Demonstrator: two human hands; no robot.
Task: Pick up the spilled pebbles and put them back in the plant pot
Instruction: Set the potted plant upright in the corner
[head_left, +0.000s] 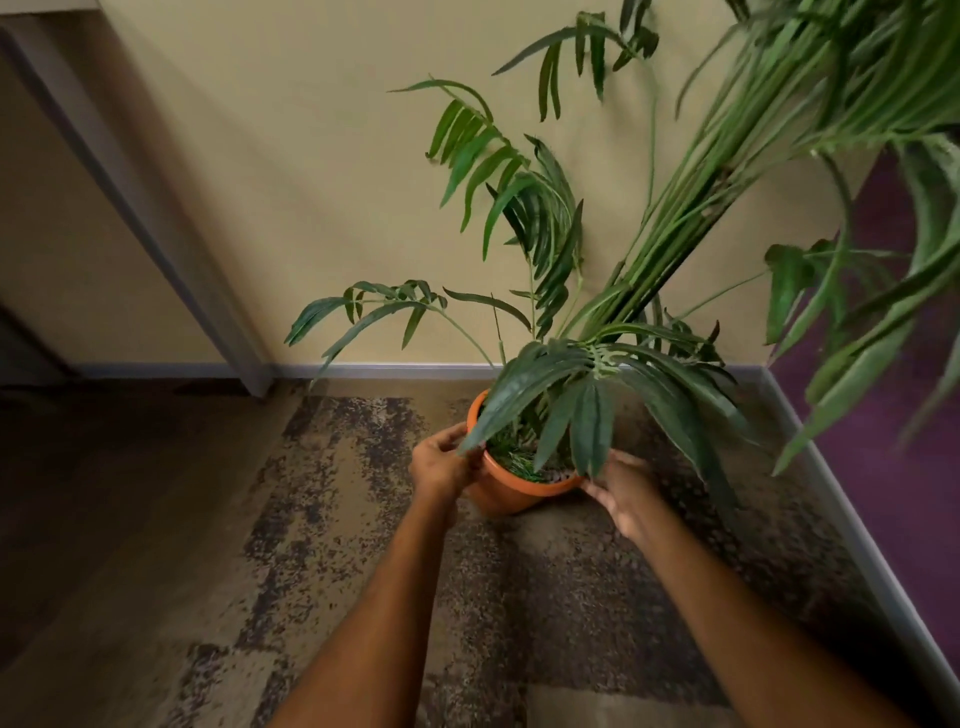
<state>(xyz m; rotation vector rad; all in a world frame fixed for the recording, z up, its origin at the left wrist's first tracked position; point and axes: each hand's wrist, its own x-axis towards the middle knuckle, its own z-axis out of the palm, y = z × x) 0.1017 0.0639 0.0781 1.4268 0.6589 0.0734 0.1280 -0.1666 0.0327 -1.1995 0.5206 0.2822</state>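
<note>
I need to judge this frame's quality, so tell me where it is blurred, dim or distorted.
Head view: light is dim and warm; the fronds at upper right are smeared by motion blur; the orange pot and both hands, left hand and right hand, are soft; the wide lens bends the skirting board.

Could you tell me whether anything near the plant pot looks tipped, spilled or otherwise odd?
The orange plant pot looks tilted toward the camera rather than upright, with the left hand and right hand on its sides. No spilled pebbles are distinguishable on the mottled carpet.

Dim warm indoor light, soft shadows on the wall (311, 208), motion blur throughout, wide-angle bending at edges
</note>
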